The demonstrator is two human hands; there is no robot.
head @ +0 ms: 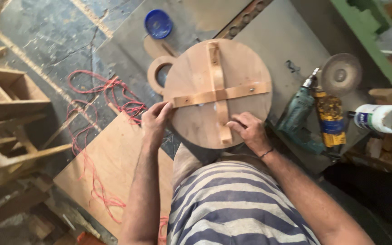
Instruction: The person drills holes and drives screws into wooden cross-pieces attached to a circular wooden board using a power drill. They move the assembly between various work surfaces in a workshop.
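Observation:
A round wooden disc (241, 68) lies in front of me with two wooden strips crossed on top (219, 94). My left hand (155, 121) grips the disc's left edge, by the end of the horizontal strip. My right hand (249, 131) rests on the near end of the upright strip, fingers pressed down on it. The disc sits partly over my knee and a grey work surface (273, 41).
A teal power drill (298, 113) and a yellow tool (330, 119) lie to the right, beside a grinding disc (340, 74) and a white glue bottle (377, 118). A blue lid (158, 23), a wooden ring (158, 72), red cord (91, 118), a plywood sheet (114, 159) and wooden frames (10, 100) sit left.

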